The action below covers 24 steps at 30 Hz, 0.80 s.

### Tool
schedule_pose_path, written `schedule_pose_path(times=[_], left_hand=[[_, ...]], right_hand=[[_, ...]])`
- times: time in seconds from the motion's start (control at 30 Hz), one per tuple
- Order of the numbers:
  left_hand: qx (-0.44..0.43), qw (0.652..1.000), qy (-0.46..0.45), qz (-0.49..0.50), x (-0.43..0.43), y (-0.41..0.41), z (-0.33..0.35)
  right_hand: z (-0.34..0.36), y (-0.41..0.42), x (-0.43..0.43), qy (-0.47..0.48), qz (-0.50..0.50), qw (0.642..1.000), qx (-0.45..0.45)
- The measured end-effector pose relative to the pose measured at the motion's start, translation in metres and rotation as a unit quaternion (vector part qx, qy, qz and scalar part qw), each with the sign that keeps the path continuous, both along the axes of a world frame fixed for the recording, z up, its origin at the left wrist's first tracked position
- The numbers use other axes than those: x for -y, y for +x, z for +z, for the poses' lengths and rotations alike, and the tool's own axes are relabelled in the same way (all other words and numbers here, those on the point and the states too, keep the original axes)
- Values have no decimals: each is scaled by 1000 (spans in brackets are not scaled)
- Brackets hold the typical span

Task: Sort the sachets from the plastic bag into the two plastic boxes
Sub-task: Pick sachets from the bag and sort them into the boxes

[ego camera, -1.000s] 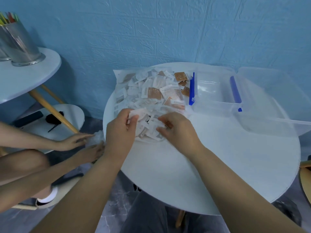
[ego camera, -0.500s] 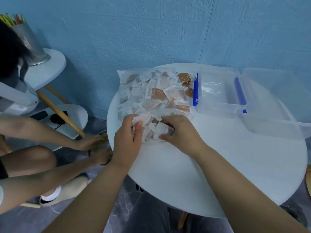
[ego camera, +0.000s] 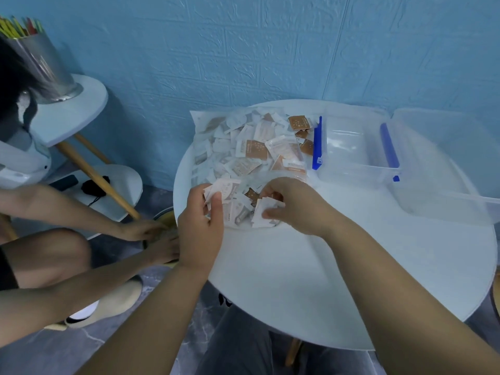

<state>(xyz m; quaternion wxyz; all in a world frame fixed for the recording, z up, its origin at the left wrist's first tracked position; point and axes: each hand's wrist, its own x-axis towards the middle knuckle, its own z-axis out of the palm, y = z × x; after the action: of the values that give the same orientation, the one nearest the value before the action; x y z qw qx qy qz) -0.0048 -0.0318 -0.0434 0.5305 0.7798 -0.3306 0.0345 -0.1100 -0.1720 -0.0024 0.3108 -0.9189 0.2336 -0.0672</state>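
A clear plastic bag (ego camera: 230, 136) full of several white and brown sachets (ego camera: 254, 150) lies on the left half of the round white table (ego camera: 324, 280). My left hand (ego camera: 201, 228) pinches a white sachet (ego camera: 216, 189) at the bag's near edge. My right hand (ego camera: 295, 205) grips a small bunch of white sachets (ego camera: 263, 212) at the bag's mouth. To the right stands a clear plastic box with blue latches (ego camera: 354, 150), empty. A second clear box (ego camera: 443, 169) sits beside it at the table's right edge.
A second person crouches at the left; their hands (ego camera: 151, 231) reach low beside the table's left edge. A smaller white side table (ego camera: 73, 109) carries a metal cup of coloured sticks (ego camera: 40, 69). The blue wall stands right behind the table.
My right hand has curled around a bunch of sachets at the bag's mouth. My left hand keeps its white sachet. The view has shifted slightly; the other person's head has come in at left.
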Motion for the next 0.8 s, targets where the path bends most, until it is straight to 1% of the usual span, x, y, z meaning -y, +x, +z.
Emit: schedule_pose_path(times=[0.07, 0.13, 0.17, 0.2, 0.27, 0.3, 0.43, 0.53, 0.6, 0.7, 0.8], left_hand=[[1, 1000, 5, -2, 1, 0, -1], [-6, 1000, 8, -20, 2, -1, 0], [-10, 999, 6, -33, 3, -3, 0], [-15, 999, 2, -45, 4, -5, 0], [-27, 997, -4, -66, 6, -10, 2], [-30, 997, -6, -75, 7, -12, 3], [-40, 996, 6, -85, 11, -15, 8], [-34, 999, -4, -37, 10, -10, 10], [-33, 999, -25, 3, 8, -8, 10], [-55, 997, -49, 37, 6, -9, 7], [-80, 993, -52, 63, 7, -11, 6]], right_hand=[[2, -8, 3, 29, -1, 999, 35], [1, -12, 4, 102, -40, 990, 91], [1, -13, 4, 157, -62, 978, 120], [0, -14, 3, 223, -79, 960, 151], [-2, -11, 0, 347, -98, 908, 212], [-3, -9, -1, 372, -101, 894, 229], [-6, -1, -11, 346, -114, 902, 233], [-12, 2, -15, 298, -159, 912, 232], [-17, 3, -15, 240, -172, 935, 196], [-25, 6, -18, 120, -126, 980, 101], [-28, 15, -27, 63, -126, 989, 43]])
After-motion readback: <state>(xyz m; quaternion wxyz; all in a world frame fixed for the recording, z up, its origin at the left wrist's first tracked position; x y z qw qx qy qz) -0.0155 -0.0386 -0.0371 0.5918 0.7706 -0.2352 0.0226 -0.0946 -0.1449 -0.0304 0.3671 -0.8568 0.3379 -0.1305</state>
